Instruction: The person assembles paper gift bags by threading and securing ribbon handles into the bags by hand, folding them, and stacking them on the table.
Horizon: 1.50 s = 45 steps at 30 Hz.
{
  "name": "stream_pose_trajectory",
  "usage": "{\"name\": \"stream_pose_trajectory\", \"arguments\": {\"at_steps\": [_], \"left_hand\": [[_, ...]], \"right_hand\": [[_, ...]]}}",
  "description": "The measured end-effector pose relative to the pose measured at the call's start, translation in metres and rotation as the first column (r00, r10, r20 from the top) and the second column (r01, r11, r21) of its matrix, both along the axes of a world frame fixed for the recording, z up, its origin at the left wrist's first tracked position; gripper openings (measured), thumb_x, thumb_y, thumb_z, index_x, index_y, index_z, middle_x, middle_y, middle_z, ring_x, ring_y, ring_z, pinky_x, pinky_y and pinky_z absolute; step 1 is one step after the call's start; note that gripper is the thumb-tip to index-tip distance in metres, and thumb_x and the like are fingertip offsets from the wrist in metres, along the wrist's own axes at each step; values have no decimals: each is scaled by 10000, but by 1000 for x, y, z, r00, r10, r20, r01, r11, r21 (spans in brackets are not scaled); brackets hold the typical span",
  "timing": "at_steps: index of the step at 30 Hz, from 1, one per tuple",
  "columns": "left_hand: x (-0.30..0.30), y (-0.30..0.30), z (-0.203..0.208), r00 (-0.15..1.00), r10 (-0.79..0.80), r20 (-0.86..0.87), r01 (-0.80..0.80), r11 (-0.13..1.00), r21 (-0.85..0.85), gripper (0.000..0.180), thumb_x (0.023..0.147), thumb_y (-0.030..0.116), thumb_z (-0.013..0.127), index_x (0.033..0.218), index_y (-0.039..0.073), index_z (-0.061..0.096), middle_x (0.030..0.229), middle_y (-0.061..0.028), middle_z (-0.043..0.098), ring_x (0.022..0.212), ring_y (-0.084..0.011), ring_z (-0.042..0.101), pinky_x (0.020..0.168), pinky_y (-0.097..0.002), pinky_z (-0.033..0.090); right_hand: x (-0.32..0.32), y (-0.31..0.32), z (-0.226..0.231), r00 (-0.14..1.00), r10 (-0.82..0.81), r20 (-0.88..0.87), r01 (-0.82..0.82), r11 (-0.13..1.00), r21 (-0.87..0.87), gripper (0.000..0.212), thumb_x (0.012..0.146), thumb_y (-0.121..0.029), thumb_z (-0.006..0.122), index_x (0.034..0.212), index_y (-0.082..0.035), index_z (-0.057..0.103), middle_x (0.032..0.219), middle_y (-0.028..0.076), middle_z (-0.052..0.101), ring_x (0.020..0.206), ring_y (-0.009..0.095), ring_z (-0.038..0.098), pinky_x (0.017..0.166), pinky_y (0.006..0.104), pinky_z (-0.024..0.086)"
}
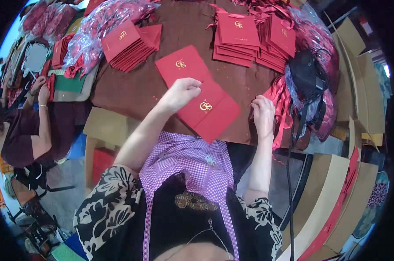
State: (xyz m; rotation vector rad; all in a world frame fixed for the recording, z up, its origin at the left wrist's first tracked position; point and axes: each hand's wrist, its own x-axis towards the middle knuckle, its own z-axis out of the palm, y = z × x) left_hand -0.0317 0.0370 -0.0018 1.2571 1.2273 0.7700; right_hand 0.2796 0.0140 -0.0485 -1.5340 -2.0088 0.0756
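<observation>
Two flat red paper bags with gold emblems lie overlapping at a slant in front of me, the upper bag [179, 65] farther off and the lower bag [214, 114] reaching past the table's front edge. Over the place where they meet, my left hand [182, 93] is closed in a fist; whatever its fingers hold is hidden. My right hand [263, 115] rests to the right of the bags, fingers curled down and drawn together beside a bundle of pinkish-red ribbons [282, 106]. I cannot make out whether a ribbon is between its fingers.
Stacked red bags [126, 45] stand at the back left, and more ribbon-handled bags [237, 37] at the back right. A black pouch [308, 71] and cable lie right. Cardboard boxes [364, 82] flank the brown-covered table [131, 93]. Another person's hands [41, 89] work at far left.
</observation>
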Motion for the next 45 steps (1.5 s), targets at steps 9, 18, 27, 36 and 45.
{"name": "stream_pose_trajectory", "arguments": {"at_steps": [9, 18, 27, 36, 45], "left_hand": [[14, -15, -37, 999, 52, 3, -51, 997, -65, 331, 898, 57, 555, 1197, -84, 537, 1004, -86, 642, 911, -121, 588, 820, -250, 479], [30, -23, -56, 992, 33, -119, -23, 996, 82, 309, 871, 75, 594, 1143, -71, 569, 925, -68, 650, 847, -106, 592, 774, -250, 488], [37, -24, -58, 985, 73, -155, -57, 993, 104, 296, 850, 59, 609, 1114, -73, 586, 899, -74, 652, 831, -101, 595, 755, -246, 493], [38, -25, -55, 993, 104, -60, -100, 993, 59, 266, 845, 37, 598, 1083, -81, 593, 894, -68, 653, 818, -83, 591, 731, -233, 483], [45, -29, -50, 980, 151, -126, -121, 969, 216, 237, 835, 12, 588, 1054, -74, 614, 840, -69, 662, 767, -89, 599, 695, -244, 495]], "right_hand": [[-27, -2, 7, 932, 41, -361, 11, 990, 140, 44, 828, -32, 607, 871, -32, 603, 977, 100, 635, 978, 273, 579, 869, 381, 428], [-88, -14, 7, 921, 118, -371, -140, 990, -33, 101, 780, -45, 639, 878, -44, 613, 863, 99, 616, 879, 268, 567, 815, 350, 429], [-115, -11, -1, 936, 148, -319, -114, 986, 122, 124, 730, -56, 678, 819, -72, 593, 814, 65, 588, 872, 258, 562, 817, 398, 377], [-117, -12, 1, 983, 155, -100, -139, 979, 149, 157, 732, -58, 675, 840, -65, 562, 852, 79, 559, 906, 275, 531, 810, 417, 377], [-122, -14, 19, 992, 121, 17, -122, 980, 159, 129, 730, -48, 646, 815, -53, 549, 815, 92, 548, 867, 275, 527, 805, 431, 379]]}}
